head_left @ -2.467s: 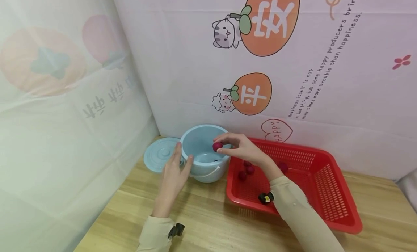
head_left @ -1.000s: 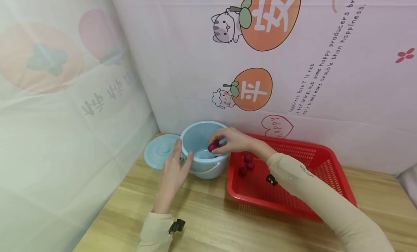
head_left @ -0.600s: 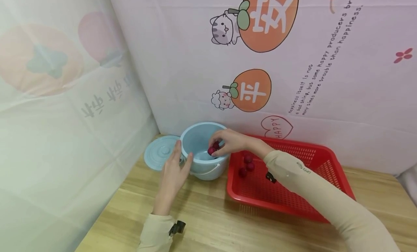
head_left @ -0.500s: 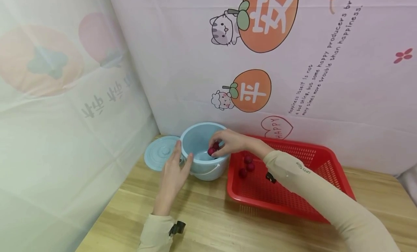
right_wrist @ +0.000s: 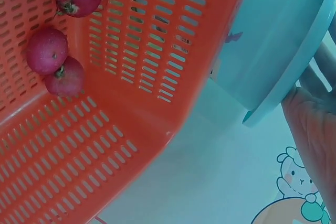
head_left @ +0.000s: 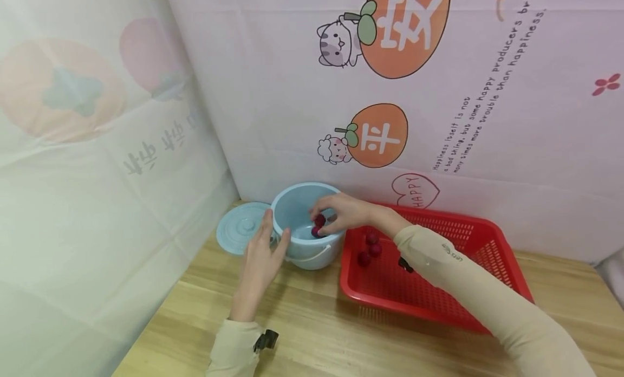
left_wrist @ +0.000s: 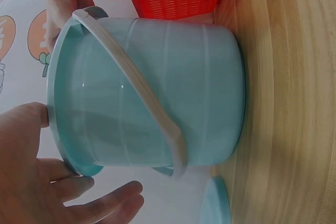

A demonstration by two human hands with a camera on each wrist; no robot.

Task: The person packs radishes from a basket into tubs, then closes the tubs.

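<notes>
The light blue bucket (head_left: 308,252) stands upright on the table. My left hand (head_left: 260,260) rests against its near left rim, fingers and thumb spread and fairly straight. In the left wrist view the same bucket (left_wrist: 152,93) shows its pale handle hanging across the side. My right hand (head_left: 343,212) reaches over the right rim into the bucket, thumb and fingers parted. Two small red radishes (head_left: 319,220) are just below its fingertips inside the bucket. Several more radishes (right_wrist: 47,51) with green stem stubs lie in the red basket (right_wrist: 157,124).
The bucket's round blue lid (head_left: 239,228) lies on the wooden table (head_left: 302,323) left of the bucket. Close on the right is the red basket, under my right forearm. A printed cloth wall (head_left: 287,111) stands behind, another cloth (head_left: 97,214) at left.
My right hand has come farther over the bucket with two radishes. Its thumb and fingers have now parted and the radishes sit lower. The left hand stays at the rim.
</notes>
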